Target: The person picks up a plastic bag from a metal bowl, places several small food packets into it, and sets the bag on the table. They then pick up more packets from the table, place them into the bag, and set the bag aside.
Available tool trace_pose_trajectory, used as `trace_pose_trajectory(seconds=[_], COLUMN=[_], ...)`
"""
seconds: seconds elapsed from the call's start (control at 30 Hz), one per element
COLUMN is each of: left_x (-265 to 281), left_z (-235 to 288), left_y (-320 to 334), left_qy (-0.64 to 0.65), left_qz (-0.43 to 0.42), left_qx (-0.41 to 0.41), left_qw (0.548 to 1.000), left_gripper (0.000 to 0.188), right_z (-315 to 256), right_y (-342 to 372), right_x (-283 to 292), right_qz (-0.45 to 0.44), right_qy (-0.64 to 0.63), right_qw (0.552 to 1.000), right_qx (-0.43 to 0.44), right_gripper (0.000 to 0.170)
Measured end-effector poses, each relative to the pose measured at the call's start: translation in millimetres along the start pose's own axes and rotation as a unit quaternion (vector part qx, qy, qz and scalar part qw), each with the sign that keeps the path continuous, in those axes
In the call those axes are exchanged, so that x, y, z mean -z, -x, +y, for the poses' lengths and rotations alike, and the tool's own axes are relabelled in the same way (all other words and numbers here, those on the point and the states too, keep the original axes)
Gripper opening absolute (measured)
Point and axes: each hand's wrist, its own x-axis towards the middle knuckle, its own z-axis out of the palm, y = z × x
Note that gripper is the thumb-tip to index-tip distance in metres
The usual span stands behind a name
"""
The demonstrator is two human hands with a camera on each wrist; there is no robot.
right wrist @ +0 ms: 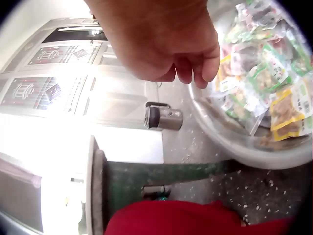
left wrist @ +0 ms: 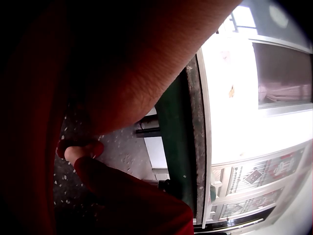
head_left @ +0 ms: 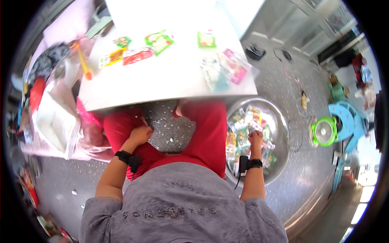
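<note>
Over the wide metal basin (head_left: 282, 133) on the right hangs my right hand (head_left: 256, 139), its fingers loosely curled with nothing visible in them. Small plastic food packets fill the basin, among them a yellow-edged packet (right wrist: 289, 115) and a green-edged one (right wrist: 275, 63). In the right wrist view the right hand (right wrist: 171, 44) is beside the packets, near the basin's rim. My left hand (head_left: 140, 135) rests by my left thigh, fingers loosely curled and no object showing. The left wrist view has the left hand (left wrist: 122, 105) in deep shadow, its fingers hidden.
A white table (head_left: 162, 83) stands ahead, bearing a red packet (head_left: 137, 55), a green packet (head_left: 160, 41), a pink packet (head_left: 234, 67) and several others. Beside it at left is a white bin (head_left: 56, 121). A green fan (head_left: 324, 131) stands right of the basin.
</note>
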Motion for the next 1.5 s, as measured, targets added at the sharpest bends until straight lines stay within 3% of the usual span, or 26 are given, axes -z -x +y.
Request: trace_pose_trajectory(seconds=[0.17, 0.27, 0.33, 0.4, 0.47, 0.57, 0.67, 0.73, 0.93, 1.03, 1.13, 1.2, 1.3, 1.5], left_x=[-3, -4, -3, 2, -11, 8, 42, 72, 131, 152, 145, 144, 141, 139], left_z=[-8, -11, -10, -9, -18, -10, -14, -22, -120, -185, -253, -266, -269, -271], left_y=[6, 8, 11, 13, 8, 14, 22, 37, 99, 140, 176, 191, 193, 187], left_qy=[0.004, 0.021, 0.045, 0.069, 0.063, 0.119, 0.125, 0.081, -0.097, -0.124, -0.109, 0.005, 0.076, 0.014], left_qz=[0.009, 0.032, 0.055, 0.054, 0.094, 0.245, 0.427, 0.493, 0.615, 0.597, 0.483, 0.374, 0.359, 0.369], left_qx=[0.030, 0.027, 0.042, 0.050, 0.042, 0.003, -0.001, 0.015, 0.184, 0.281, 0.436, 0.519, 0.506, 0.506], left_qw=[1.000, 0.999, 0.997, 0.995, 0.993, 0.962, 0.896, 0.866, 0.760, 0.741, 0.751, 0.769, 0.780, 0.779], left_gripper=[0.018, 0.017, 0.017, 0.017, 0.016, 0.012, 0.012, 0.016, 0.017, 0.022, 0.034, 0.036, 0.034, 0.023], right_z=[-83, -91, -102, -79, -79, -76, -79, -81, -79, -76, -75, -75, -78, -80], right_y=[45, 65, 93, 86, 94, 84, 87, 88, 85, 82, 80, 80, 83, 85], right_x=[-80, -120, -144, -160, -167, -165, -163, -162, -163, -164, -164, -165, -164, -167], right_qz=[-0.099, -0.119, -0.138, -0.111, -0.062, -0.083, -0.090, -0.094, -0.092, -0.078, -0.075, -0.076, -0.078, -0.075], right_qy=[0.033, 0.129, 0.175, 0.268, 0.341, 0.326, 0.325, 0.327, 0.329, 0.325, 0.333, 0.335, 0.331, 0.341], right_qw=[0.975, 0.914, 0.892, 0.789, 0.731, 0.750, 0.751, 0.752, 0.754, 0.746, 0.746, 0.747, 0.746, 0.738], right_qx=[0.194, 0.366, 0.393, 0.542, 0.588, 0.569, 0.568, 0.565, 0.561, 0.576, 0.572, 0.569, 0.573, 0.577], right_gripper=[0.018, 0.020, 0.023, 0.025, 0.026, 0.025, 0.024, 0.024, 0.023, 0.022, 0.022, 0.022, 0.022, 0.022])
